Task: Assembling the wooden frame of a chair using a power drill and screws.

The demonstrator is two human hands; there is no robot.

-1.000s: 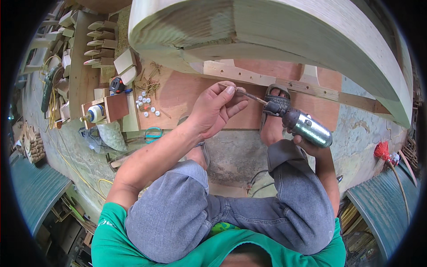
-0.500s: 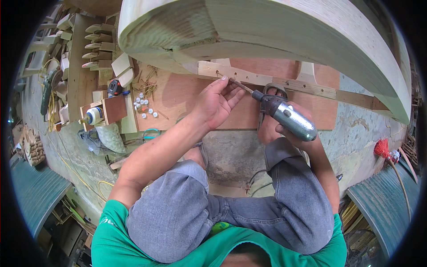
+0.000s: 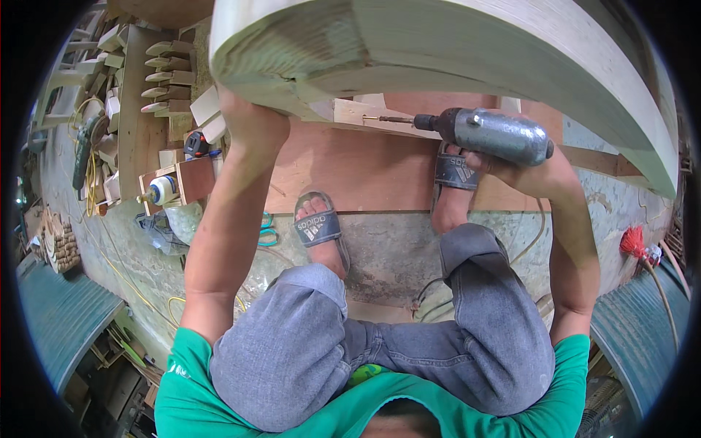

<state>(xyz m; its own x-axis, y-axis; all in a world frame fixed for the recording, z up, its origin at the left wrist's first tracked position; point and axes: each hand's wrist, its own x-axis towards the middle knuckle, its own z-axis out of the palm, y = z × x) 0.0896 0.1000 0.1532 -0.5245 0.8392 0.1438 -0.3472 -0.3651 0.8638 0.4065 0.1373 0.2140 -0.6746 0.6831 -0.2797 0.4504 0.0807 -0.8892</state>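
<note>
My right hand [image 3: 507,168] is closed around a silver air screwdriver [image 3: 496,135], held level with its bit to the left. On the end of the bit sits a small brass-coloured screw [image 3: 372,117], close to a pale wooden rail [image 3: 354,115]. The rail runs under a large curved wooden piece [image 3: 438,73] that arches across the top of the view. My left hand [image 3: 252,124] reaches up against the left end of that curved piece. Its fingers are hidden behind the wood, so their grip does not show.
A plywood board [image 3: 350,168] lies on the floor beneath the wood. To the left are a glue bottle [image 3: 161,190], a tape measure [image 3: 196,144], teal-handled scissors [image 3: 269,232] and an angle grinder [image 3: 84,150]. An air hose [image 3: 537,237] trails at the right.
My left hand has left the bit and moved left and up to the curved wood's end. The screwdriver has swung level, higher and to the right, with a screw on its bit.
</note>
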